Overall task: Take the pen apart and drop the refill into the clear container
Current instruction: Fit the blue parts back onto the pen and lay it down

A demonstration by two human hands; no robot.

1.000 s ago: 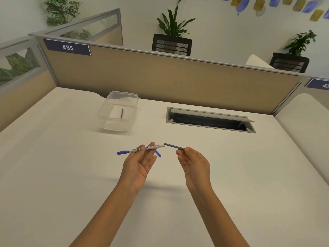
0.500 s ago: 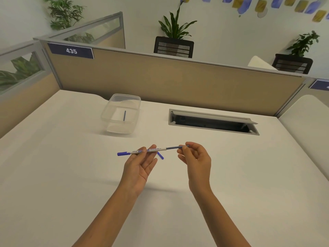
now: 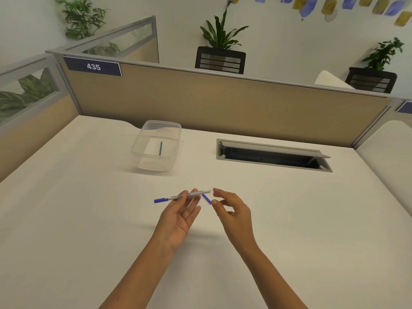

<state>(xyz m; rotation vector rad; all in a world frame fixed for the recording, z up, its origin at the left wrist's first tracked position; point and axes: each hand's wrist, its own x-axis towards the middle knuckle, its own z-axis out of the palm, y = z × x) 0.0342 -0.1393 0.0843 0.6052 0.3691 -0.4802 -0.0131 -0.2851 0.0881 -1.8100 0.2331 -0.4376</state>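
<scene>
My left hand (image 3: pixel 178 216) pinches a white pen barrel (image 3: pixel 196 193) by its middle, held level above the desk, its blue cap (image 3: pixel 161 200) pointing left. My right hand (image 3: pixel 233 214) hovers just right of the barrel's open end, fingers apart and holding nothing. No refill shows outside the barrel. A short blue pen piece (image 3: pixel 207 199) lies on the desk between my hands, close to my right thumb. The clear container (image 3: pixel 142 141) stands further back to the left, with one dark refill (image 3: pixel 160 148) lying in it.
A grey cable hatch (image 3: pixel 274 156) with its lid raised is set into the white desk (image 3: pixel 89 219) at the back right. A beige partition (image 3: pixel 223 103) bounds the desk's far side, with a side panel on the left.
A second ago my right hand held a dark refill pulled out of the barrel. It slid back into the barrel, and my right hand has let go and spread its fingers.
</scene>
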